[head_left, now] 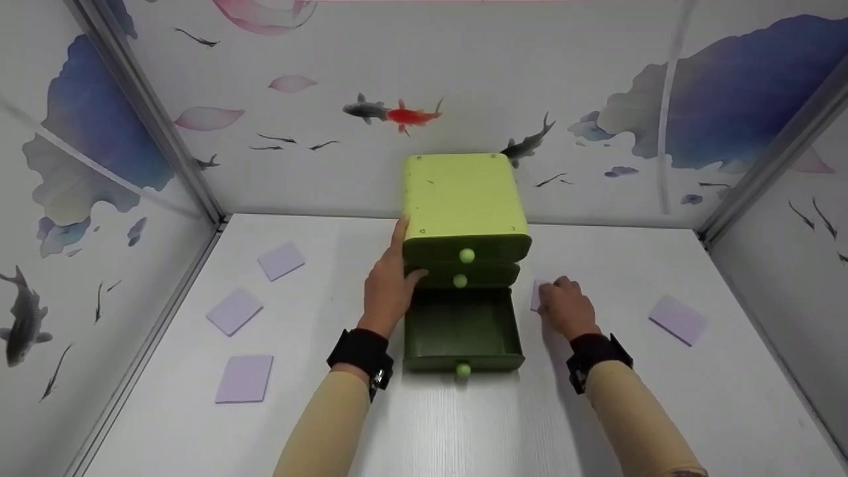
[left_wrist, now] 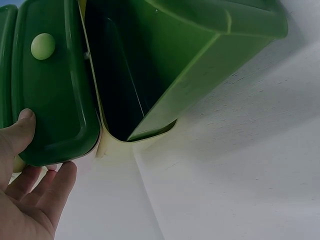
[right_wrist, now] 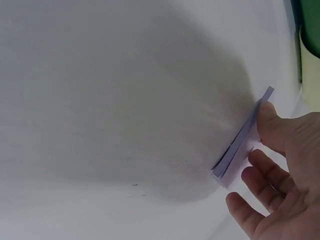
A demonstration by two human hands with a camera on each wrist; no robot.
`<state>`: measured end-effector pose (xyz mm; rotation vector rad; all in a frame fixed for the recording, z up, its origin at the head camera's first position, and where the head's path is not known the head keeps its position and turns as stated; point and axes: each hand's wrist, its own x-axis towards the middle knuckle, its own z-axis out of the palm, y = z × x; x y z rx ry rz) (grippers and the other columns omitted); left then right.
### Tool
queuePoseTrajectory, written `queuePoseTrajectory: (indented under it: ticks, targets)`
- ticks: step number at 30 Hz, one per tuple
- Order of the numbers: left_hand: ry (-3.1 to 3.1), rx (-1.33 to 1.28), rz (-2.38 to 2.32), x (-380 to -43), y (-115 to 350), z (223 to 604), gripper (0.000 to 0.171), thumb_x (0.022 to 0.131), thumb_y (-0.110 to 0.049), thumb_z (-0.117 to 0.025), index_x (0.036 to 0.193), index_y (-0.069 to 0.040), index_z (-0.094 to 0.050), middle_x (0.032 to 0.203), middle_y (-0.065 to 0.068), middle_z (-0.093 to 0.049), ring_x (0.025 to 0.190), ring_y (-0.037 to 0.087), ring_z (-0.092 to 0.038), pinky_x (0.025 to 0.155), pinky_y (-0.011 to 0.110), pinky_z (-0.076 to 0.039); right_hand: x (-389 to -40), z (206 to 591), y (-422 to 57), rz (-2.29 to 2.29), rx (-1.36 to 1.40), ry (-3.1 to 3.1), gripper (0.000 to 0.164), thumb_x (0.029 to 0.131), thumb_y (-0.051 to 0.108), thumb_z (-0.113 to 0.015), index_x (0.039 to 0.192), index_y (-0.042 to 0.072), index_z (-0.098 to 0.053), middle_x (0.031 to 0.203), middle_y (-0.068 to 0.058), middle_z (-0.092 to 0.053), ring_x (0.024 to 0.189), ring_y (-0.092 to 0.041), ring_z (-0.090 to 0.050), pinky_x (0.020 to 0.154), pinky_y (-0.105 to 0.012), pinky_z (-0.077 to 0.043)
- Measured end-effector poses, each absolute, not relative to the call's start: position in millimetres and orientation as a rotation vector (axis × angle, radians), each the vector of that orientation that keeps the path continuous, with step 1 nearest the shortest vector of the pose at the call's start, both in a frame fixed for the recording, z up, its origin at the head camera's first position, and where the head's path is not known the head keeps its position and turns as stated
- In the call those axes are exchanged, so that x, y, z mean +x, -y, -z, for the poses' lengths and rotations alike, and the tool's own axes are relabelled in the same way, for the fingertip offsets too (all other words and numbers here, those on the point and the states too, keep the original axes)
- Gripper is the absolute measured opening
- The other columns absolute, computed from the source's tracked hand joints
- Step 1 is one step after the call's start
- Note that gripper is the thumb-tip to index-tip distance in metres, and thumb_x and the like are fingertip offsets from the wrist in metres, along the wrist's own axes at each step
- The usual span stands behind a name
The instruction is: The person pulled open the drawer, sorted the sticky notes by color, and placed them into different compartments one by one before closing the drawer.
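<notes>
A small drawer cabinet (head_left: pixel 464 192) with a light green top and dark green drawers stands at the table's back middle. Its bottom drawer (head_left: pixel 464 324) is pulled out, and nothing shows inside it. My left hand (head_left: pixel 387 288) grips the cabinet's left side, thumb on the middle drawer's front (left_wrist: pixel 55 90) and fingers along the side. To the right of the cabinet, my right hand (head_left: pixel 568 308) pinches a lilac pad of paper notes (right_wrist: pixel 240 142) at the table surface. The thumb lies against the pad's edge, and its sheets spread slightly at one end. Part of the pad is hidden by the hand.
Three lilac note pads lie on the left: one at the back (head_left: pixel 281 261), one in the middle (head_left: pixel 234 311), one nearer (head_left: pixel 244 379). Another pad (head_left: pixel 678 320) lies far right. Printed wall panels (head_left: pixel 298 179) enclose the white table (head_left: pixel 457 430) at the back and sides.
</notes>
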<state>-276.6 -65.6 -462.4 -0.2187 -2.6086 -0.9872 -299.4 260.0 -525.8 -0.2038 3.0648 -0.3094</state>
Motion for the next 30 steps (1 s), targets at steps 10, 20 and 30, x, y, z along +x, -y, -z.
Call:
queuePoseTrajectory:
  ticks: [10,20,30]
  targets:
    - [2.624,-0.223,0.975,-274,63,463,0.099,0.088,-0.024,-0.073,0.157,-0.037,-0.002,0.149,0.006,-0.048,0.116,0.029,-0.062,0.084,0.041,-0.054,-295,520,-265,0.397,-0.108,-2.920,0.048,0.086,0.018,-0.074,0.119,-0.008,-0.052,0.105,-0.025,-0.063,0.097,-0.040,-0.062,0.085,-0.052,-0.050]
    - [2.627,-0.219,0.980,-274,65,465,0.099,0.088,-0.024,-0.073,0.157,-0.036,-0.003,0.149,0.007,-0.048,0.113,0.031,-0.063,0.082,0.041,-0.054,-286,513,-261,0.338,0.078,-2.841,0.067,0.080,0.033,-0.079,0.122,-0.013,-0.054,0.116,-0.033,-0.052,0.107,-0.047,-0.052,0.089,-0.058,-0.047]
    - [2.634,-0.210,0.994,-276,65,461,0.100,0.088,-0.022,-0.072,0.156,-0.039,-0.001,0.148,0.007,-0.050,0.113,0.031,-0.063,0.082,0.042,-0.053,-276,506,-269,0.431,0.223,-2.832,0.083,0.077,0.046,-0.078,0.124,-0.016,-0.046,0.115,-0.034,-0.054,0.098,-0.041,-0.057,0.085,-0.053,-0.049]
